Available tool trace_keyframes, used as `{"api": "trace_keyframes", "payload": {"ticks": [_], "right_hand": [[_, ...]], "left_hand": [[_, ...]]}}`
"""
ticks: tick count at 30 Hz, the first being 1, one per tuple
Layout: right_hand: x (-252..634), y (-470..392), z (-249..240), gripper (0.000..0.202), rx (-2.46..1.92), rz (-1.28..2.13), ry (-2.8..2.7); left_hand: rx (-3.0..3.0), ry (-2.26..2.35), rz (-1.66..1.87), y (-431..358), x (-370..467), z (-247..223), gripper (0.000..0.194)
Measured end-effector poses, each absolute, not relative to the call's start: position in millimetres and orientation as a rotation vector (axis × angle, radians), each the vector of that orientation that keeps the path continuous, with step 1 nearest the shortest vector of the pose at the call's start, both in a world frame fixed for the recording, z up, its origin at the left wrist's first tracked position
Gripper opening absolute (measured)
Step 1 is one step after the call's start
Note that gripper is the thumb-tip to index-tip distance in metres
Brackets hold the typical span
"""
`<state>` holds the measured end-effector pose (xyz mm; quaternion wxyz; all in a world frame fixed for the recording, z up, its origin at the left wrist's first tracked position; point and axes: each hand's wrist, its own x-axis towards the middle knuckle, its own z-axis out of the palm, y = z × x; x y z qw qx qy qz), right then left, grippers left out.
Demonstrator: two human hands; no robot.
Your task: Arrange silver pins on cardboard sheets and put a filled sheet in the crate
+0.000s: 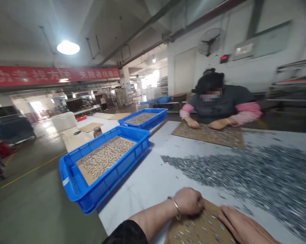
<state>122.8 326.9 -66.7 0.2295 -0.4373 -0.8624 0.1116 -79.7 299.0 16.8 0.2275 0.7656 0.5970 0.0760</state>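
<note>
My left hand (189, 202), with a metal bangle at the wrist, is curled closed over the far left part of a brown cardboard sheet (200, 234). What its fingers hold, if anything, is hidden. Small shiny metal pieces are spread over the sheet, too blurred to name more exactly. At the sheet's right edge rests my right hand (241, 222), fingers drawn together and pointing inward; nothing can be made out between them. A large heap of similar grey metal pieces (257, 169) covers the white table to the right, beyond my right hand.
A blue tray (117, 171) holding a piece-covered sheet stands at the table's left edge, with another blue tray (165, 113) behind it. Across the table a person (224, 98) bends over another cardboard sheet (206, 135). A white bin (63, 122) stands farther left.
</note>
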Motion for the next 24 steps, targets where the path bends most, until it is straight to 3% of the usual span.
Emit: {"api": "trace_keyframes", "payload": {"ticks": [6,21,24], "right_hand": [[175,311,-2,0.028,-1.480,0.442,-2.437],[278,216,-32,0.028,-1.621,0.546,-2.307],[264,214,-23,0.029,-1.653,0.578,-2.314]], "left_hand": [[2.178,1.664,0.116,310,-75,23,0.027],[2.146,1.786,-0.174,322,-42,30,0.011],[2.131,1.812,-0.225,326,-43,28,0.020]]}}
